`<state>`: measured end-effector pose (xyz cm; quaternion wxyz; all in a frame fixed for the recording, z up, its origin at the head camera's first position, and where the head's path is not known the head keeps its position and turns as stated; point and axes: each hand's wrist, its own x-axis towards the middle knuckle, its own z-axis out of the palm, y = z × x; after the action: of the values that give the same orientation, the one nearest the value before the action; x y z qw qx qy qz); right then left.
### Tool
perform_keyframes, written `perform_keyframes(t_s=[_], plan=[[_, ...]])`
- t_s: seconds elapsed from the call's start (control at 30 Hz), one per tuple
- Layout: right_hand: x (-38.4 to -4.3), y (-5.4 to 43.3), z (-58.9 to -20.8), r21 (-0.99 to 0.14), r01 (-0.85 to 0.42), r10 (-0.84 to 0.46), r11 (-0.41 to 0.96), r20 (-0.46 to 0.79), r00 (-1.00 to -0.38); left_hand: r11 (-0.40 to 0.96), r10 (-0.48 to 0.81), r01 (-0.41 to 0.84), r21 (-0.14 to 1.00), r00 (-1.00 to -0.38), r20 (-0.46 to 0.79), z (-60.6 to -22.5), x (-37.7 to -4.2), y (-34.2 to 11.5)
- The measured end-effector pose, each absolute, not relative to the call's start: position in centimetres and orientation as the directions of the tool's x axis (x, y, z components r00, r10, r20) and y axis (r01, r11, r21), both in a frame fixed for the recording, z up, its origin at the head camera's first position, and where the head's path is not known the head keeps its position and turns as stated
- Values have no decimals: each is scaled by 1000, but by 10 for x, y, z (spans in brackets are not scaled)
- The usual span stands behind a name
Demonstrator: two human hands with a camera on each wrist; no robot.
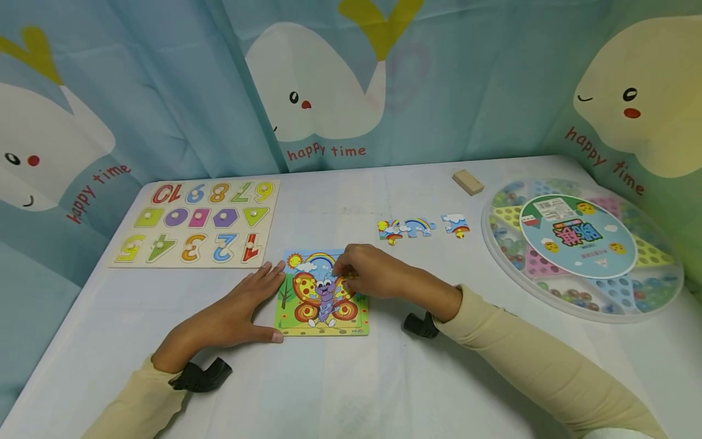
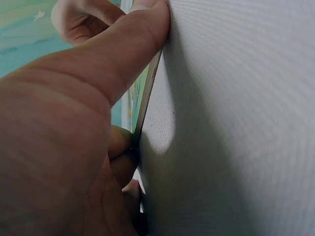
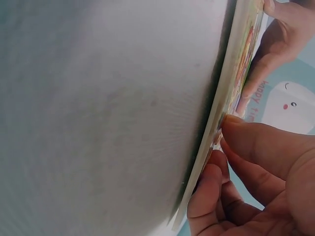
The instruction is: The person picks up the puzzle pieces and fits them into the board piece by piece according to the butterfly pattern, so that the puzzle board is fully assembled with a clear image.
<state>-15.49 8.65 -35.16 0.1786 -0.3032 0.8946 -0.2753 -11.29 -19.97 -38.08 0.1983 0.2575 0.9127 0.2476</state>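
A butterfly jigsaw puzzle (image 1: 325, 317) lies flat on the white table, its board bright with a sun and rainbow. Along its left edge rests my left hand (image 1: 233, 317), fingers extended and thumb at the near left corner. The left wrist view shows that thumb (image 2: 130, 44) against the board's side. My right hand (image 1: 375, 271) is bent over the upper right part, its thumb and fingertips pinching at a puzzle piece mostly hidden beneath them. In the right wrist view, the thumb (image 3: 256, 140) touches the picture surface beside the board's edge (image 3: 209, 132).
Loose puzzle pieces (image 1: 419, 227) lie beyond my right hand. A wooden block (image 1: 468, 182) sits farther back. A number and shape board (image 1: 181, 250) is at the far left, and a round marble game box (image 1: 578, 238) at the right. A whale-print curtain (image 1: 466, 91) hangs behind.
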Motion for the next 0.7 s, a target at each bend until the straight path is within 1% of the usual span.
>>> perform_keyframes(t_s=[0.3,0.5,0.7], plan=[[-155,86,-352,-590,-437,-634,679,-171,-754,741,574,383,551,-787,-226,-383,-113,-200],[-154,85,-353,-562,-469,-648,681,-165,-744,741,576,386,550,-786,-225,-383,-113,-200],[-155,85,-354,-601,-431,-637,674,-176,-750,744,570,375,553,-789,-230,-382,-112,-200]])
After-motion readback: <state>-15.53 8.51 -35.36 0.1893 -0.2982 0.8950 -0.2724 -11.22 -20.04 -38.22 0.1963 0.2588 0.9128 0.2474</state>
